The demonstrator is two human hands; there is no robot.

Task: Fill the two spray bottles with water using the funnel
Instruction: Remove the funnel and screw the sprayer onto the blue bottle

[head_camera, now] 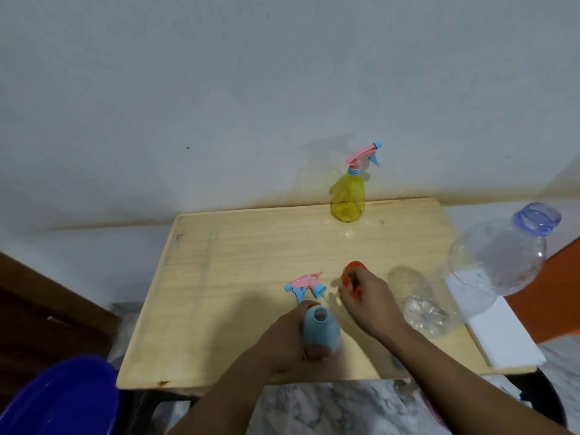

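Note:
A blue spray bottle [321, 328] stands near the front of the wooden table [238, 262] with its neck open, and my left hand [290, 337] grips its body. Its pink and blue spray head [306, 285] lies on the table just behind it. My right hand [367, 301] holds an orange funnel [353, 276] to the right of the bottle, low over the table. A yellow spray bottle [348, 196] with its spray head on stands at the table's far edge. A large clear water jug [499, 262] with an open blue neck stands at the right.
A white block [489, 328] lies under the jug on the table's right side. A blue basin [62, 400] sits low at the bottom left. A white wall rises right behind the table. A dark wooden panel [37, 302] stands at the left.

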